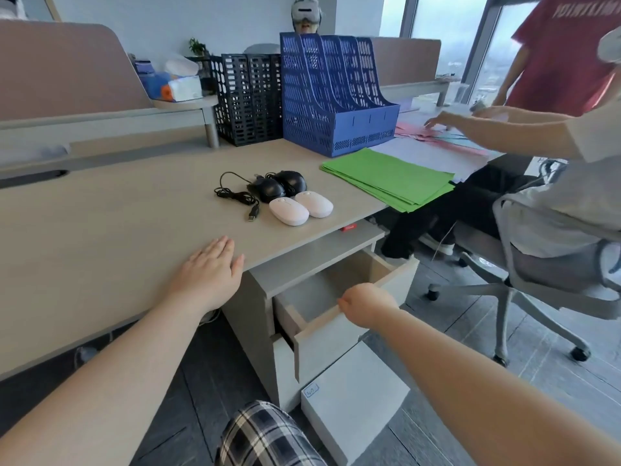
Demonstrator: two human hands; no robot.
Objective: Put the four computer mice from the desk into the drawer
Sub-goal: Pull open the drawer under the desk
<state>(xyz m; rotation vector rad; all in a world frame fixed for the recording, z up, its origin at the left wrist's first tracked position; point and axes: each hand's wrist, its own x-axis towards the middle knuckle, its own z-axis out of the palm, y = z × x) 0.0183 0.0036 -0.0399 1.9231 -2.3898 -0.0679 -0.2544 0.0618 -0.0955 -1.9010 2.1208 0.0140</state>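
Note:
Two white mice [289,211] [314,204] lie side by side on the beige desk [117,210] near its front right corner. Just behind them sit two black wired mice [270,189] [291,180], their cable [235,193] coiled to the left. Below the desk corner the top drawer [327,334] of a grey cabinet is pulled out, and its visible inside looks empty. My right hand [368,306] grips the top edge of the drawer front. Flat on the desk edge lies my left hand [210,272], fingers apart, holding nothing.
A blue file rack [336,95] and a black one [248,99] stand behind the mice. Green sheets [389,179] overhang the desk's right edge. A seated person on a swivel chair [551,264] is at the right, another stands behind. A white box [353,395] lies on the floor.

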